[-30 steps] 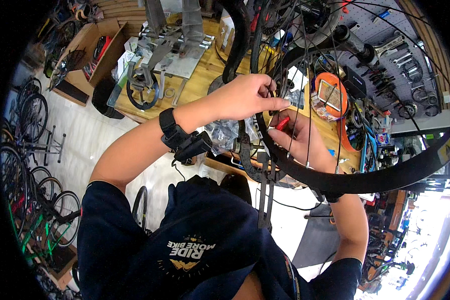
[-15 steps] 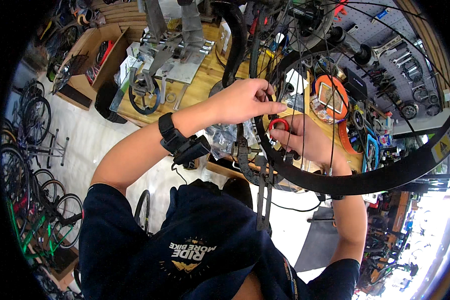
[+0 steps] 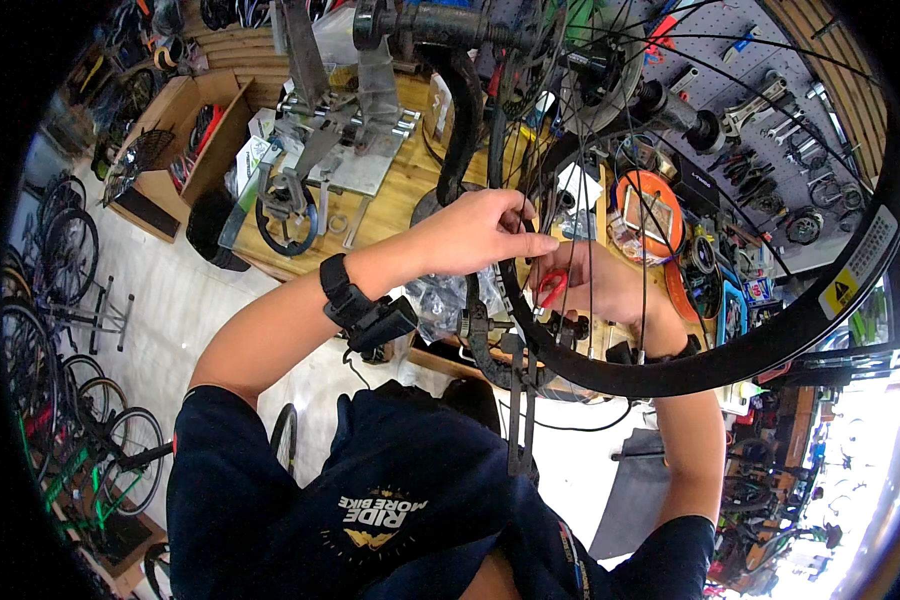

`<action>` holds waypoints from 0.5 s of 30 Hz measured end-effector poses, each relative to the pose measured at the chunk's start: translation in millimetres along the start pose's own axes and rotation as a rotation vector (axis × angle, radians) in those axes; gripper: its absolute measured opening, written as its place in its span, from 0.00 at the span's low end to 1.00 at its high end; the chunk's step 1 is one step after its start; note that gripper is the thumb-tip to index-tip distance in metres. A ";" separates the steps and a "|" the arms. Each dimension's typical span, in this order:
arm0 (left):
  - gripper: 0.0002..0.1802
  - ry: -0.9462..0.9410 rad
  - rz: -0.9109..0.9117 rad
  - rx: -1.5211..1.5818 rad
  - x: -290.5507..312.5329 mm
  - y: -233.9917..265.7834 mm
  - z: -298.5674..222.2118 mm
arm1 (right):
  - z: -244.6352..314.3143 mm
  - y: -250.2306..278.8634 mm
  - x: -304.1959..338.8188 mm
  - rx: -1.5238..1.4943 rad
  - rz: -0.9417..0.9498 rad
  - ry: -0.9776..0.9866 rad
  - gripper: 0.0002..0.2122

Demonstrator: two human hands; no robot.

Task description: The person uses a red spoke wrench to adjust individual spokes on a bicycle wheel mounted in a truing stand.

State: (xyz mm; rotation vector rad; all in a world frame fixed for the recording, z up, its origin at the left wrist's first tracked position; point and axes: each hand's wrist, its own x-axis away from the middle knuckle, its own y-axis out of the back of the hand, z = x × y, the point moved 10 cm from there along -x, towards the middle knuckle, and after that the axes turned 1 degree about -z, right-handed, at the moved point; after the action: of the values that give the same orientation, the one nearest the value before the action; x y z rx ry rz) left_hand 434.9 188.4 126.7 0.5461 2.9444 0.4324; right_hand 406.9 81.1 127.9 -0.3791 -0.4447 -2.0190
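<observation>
A black bicycle wheel rim (image 3: 770, 340) with thin spokes stands in front of me, held in a truing stand (image 3: 518, 400). My left hand (image 3: 480, 232) reaches to the rim's near edge, fingers pinched on a spoke (image 3: 526, 215). Behind the spokes, my right hand (image 3: 595, 285) is closed on a small red spoke tool (image 3: 552, 287) at the rim. A black band with a small device (image 3: 362, 308) sits on my left wrist.
A wooden workbench (image 3: 400, 190) carries a metal stand, parts and an orange round container (image 3: 650, 215). A pegboard wall with hanging tools (image 3: 770, 120) is at the upper right. A cardboard box (image 3: 185, 140) and several parked bicycles (image 3: 60, 330) stand at the left.
The view has shifted so the wheel sits lower and larger. Both hands stay at the same place on the rim, with small finger movements.
</observation>
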 end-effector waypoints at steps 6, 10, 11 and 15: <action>0.23 0.006 0.001 0.005 2.0 0.0 -3.5 | 9.8 -11.4 20.5 -0.154 -0.081 0.158 0.15; 0.23 -0.010 -0.026 0.015 3.0 2.3 -0.6 | 3.0 -8.0 18.0 -0.010 -0.212 0.034 0.16; 0.23 -0.017 -0.032 0.011 1.7 1.8 0.6 | -1.0 -8.6 14.3 0.022 -0.229 0.048 0.15; 0.22 -0.003 -0.017 0.007 0.1 -0.5 0.1 | -1.7 -6.3 8.1 0.186 -0.286 0.142 0.16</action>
State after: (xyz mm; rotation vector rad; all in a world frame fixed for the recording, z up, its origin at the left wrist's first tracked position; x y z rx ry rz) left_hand 434.6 188.0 126.5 0.5209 2.9464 0.4193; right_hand 397.5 76.9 129.0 -0.0589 -0.6196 -2.2395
